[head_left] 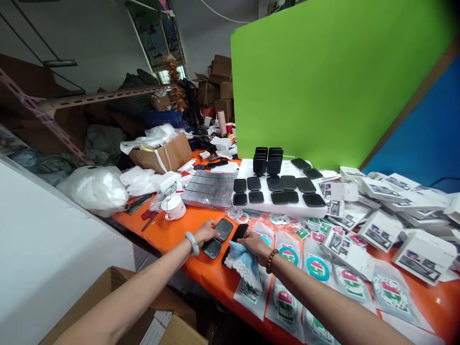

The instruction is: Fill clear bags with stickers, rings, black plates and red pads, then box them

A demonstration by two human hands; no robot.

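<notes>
My left hand, with a pale bangle at its wrist, grips the edge of a black two-panel folding device lying spread out near the table's front edge. In my right hand, which wears a beaded bracelet, a blue and white cloth hangs down. Just beside those right fingers is another black device, partly covered by the hand and cloth. I cannot tell whether the right fingers touch it. More black folding devices stand and lie in rows on a white foam tray.
Clear bags with printed round inserts cover the right front of the orange table. White boxes pile up at the right. A white mug and a stack of grey striped sheets lie left. A green panel rises behind.
</notes>
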